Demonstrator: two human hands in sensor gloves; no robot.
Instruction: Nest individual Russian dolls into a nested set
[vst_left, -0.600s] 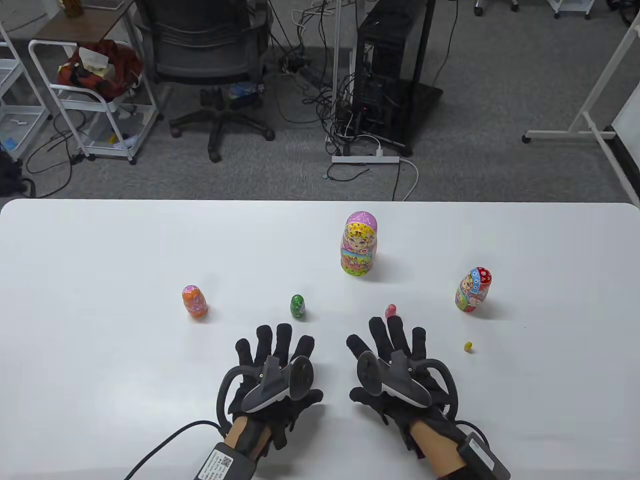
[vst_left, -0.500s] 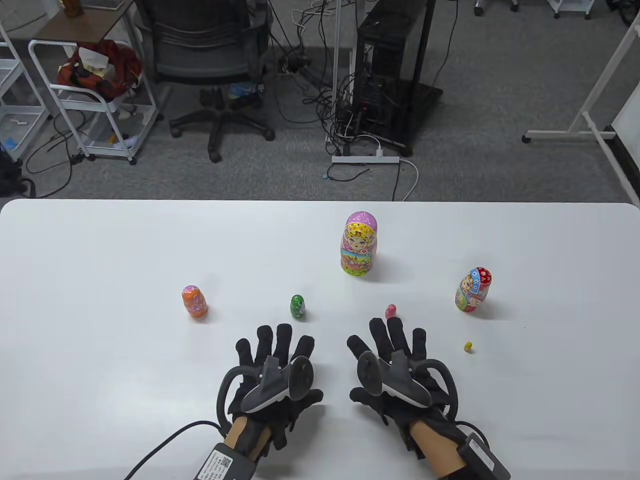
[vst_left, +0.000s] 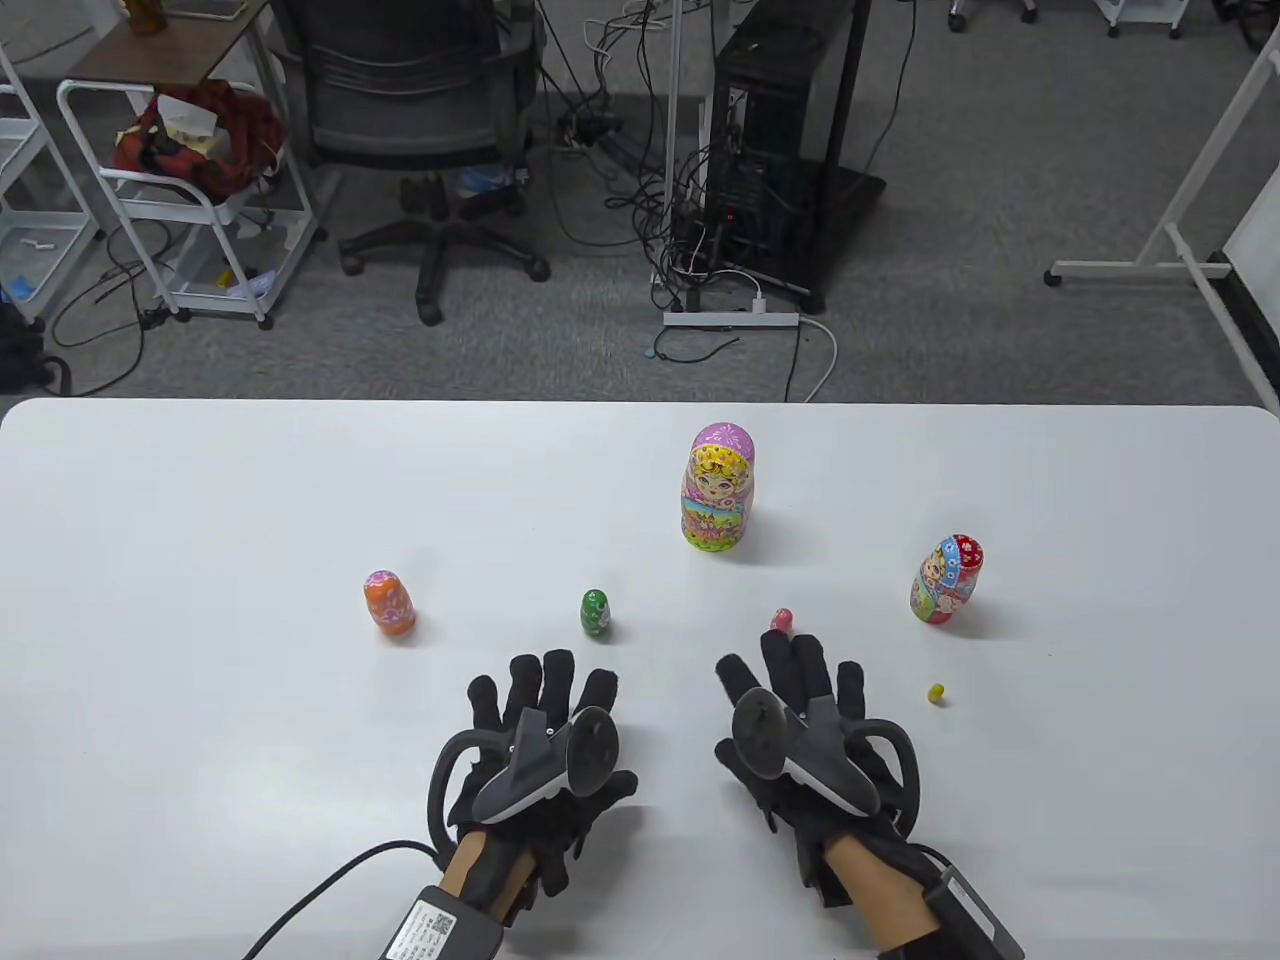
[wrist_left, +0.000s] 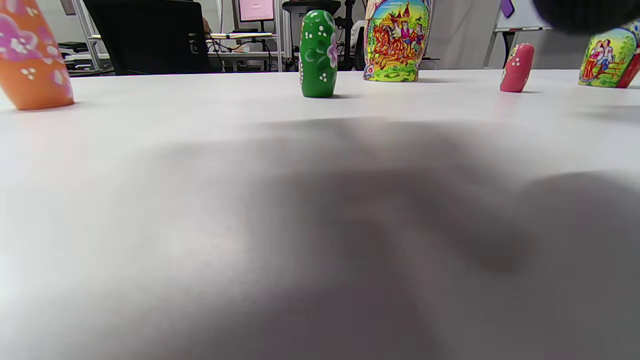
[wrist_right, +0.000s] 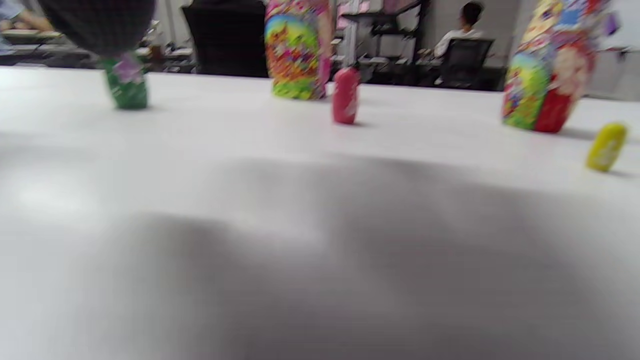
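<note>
Both hands, left (vst_left: 545, 735) and right (vst_left: 800, 725), lie on the desk (vst_left: 200, 520) with fingers spread, holding nothing. Six dolls stand apart: orange (vst_left: 389, 602), green (vst_left: 595, 612), big purple-topped (vst_left: 719, 486), small pink (vst_left: 781, 621) just past the right fingertips, red (vst_left: 945, 579), tiny yellow (vst_left: 936, 693).

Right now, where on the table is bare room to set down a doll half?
Bare: left of the orange doll, and the far strip behind the largest doll. Crowded: the pink doll just beyond the right hand, the yellow doll and red doll alongside.
</note>
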